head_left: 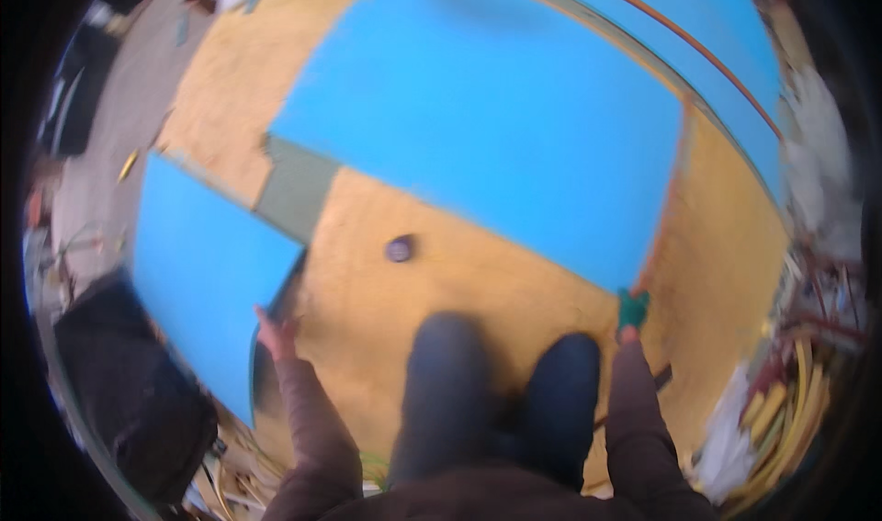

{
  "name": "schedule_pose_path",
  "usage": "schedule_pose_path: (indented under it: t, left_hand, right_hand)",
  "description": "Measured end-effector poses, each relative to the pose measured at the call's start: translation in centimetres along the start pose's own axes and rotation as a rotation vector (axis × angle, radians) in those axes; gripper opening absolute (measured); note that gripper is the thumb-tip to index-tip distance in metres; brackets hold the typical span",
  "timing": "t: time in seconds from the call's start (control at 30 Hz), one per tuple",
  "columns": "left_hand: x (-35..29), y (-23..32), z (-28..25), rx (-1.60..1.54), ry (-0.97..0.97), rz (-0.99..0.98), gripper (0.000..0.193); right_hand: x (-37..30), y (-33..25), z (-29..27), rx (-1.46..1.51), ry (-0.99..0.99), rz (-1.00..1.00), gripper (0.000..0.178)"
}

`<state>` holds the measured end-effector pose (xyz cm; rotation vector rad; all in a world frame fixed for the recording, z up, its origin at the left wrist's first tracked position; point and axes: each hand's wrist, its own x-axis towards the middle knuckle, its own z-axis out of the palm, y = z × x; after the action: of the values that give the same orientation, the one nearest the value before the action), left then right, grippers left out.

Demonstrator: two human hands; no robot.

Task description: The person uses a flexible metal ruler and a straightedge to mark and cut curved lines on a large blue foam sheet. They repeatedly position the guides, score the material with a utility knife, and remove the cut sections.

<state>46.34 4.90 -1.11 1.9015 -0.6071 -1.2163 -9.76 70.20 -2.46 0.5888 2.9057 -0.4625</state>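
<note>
large sheet (487,135): right hand (632,310) clasps corner, likely to steady it; small panel (211,264): left hand (277,334) alongside, grip unclear from here.

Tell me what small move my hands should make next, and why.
Perhaps close the left hand on the small panel: that hand looks open at its edge, while the gloved right hand is at the corner of the large panel. Blur obscures the right grip.

Large blue rectangular sheet (487,135) and smaller blue angular panel (207,264) look smooth and matt, material unclear. Tan flat board (358,291) reads as matt wood, grain blurred. Dark brown sleeves (317,429) and green right-hand glove (632,310) look like cloth, crumpled white sheeting (728,443) like thin plastic.
</note>
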Motion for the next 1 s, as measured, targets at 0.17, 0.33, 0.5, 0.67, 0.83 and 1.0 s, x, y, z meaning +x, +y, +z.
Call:
schedule_pose_path:
  t: [0.17,0.33,0.5,0.67,0.83,1.0]
  left_hand:
    - [-11.7,-2.5,9.7,0.782,-0.265,0.408,0.045]
    - [-22.5,-3.1,23.5,0.695,-0.852,0.720,0.043]
    - [-31.3,-6.9,32.1,0.707,-0.885,-0.023,0.048]
    - [-32.7,-10.8,34.1,0.486,-0.903,-0.149,0.051]
    - [-33.1,-11.4,34.7,0.480,-0.817,-0.151,0.050]
    - [-32.8,-12.0,35.1,0.352,-0.849,-0.133,0.047]
  right_hand:
    - [-0.1,1.2,0.2,-0.118,0.029,0.035,0.072]
    - [0.5,0.6,-5.7,0.134,-0.134,-0.051,0.046]
    - [-0.4,5.0,-12.6,0.800,-0.067,0.059,0.031]
    - [-5.4,16.8,-16.9,0.792,0.185,0.122,0.024]
    - [-10.4,31.0,-19.1,0.447,0.414,0.333,0.023]
    - [-12.8,39.1,-17.9,0.036,0.117,0.793,0.052]
